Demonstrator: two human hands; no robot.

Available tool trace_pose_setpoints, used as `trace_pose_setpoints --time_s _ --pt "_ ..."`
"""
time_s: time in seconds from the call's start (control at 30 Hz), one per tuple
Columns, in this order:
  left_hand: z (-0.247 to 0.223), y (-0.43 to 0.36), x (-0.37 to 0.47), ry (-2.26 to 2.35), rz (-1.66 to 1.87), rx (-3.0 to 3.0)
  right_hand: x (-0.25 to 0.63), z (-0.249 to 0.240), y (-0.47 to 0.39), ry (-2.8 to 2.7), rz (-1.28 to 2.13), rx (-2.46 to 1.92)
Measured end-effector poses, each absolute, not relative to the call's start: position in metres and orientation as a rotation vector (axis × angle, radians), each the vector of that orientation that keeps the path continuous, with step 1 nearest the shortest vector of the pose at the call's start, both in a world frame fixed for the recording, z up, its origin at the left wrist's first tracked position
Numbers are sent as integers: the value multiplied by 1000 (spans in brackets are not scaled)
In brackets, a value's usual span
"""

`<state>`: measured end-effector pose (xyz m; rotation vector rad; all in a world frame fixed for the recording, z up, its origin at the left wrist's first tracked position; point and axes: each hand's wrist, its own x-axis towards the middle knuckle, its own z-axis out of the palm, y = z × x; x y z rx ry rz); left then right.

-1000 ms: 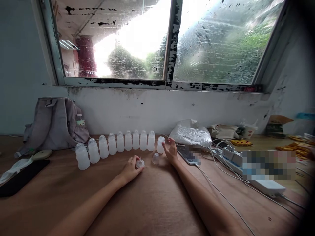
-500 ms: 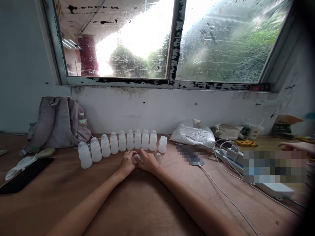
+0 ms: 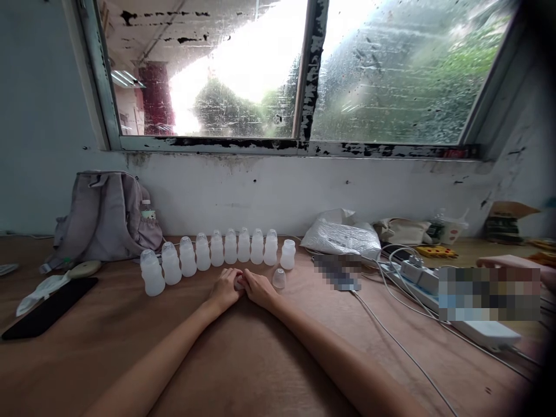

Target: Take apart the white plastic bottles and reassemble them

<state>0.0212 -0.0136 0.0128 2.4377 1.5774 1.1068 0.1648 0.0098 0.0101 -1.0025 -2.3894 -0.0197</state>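
Here, a small translucent piece (image 3: 238, 282), mostly hidden, sits between the left hand (image 3: 225, 290) and right hand (image 3: 259, 288), each grip narrow around it, fingers curled, forearms angled inward over the smooth brown counter (image 3: 256, 365). Near the right hand stands a clear domed cap (image 3: 279, 280); behind, a frosted, waisted open bottle (image 3: 287, 255) ends the curved row of capped bottles (image 3: 202, 253).

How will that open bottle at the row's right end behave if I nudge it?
The open bottle would probably tip if pushed high, being taller than it is wide. Its frosted, plastic-looking wall suggests something light yet fairly stiff. Knocked over, its round body would likely roll.
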Motion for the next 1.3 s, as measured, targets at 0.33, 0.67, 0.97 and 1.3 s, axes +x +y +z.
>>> trace_pose_setpoints --time_s 0.33,0.67,0.97,1.3 --pt "30 -41 3 1631 960 2507 163 11 6 -2334 -25 -940" --pt "9 -39 -49 2034 861 2393 164 11 9 -2340 -57 -1057" --pt "5 -41 -49 2213 779 2385 163 5 15 -2318 -93 -1073" --pt "9 -40 -48 2262 660 2485 163 5 15 -2286 -115 -1087"
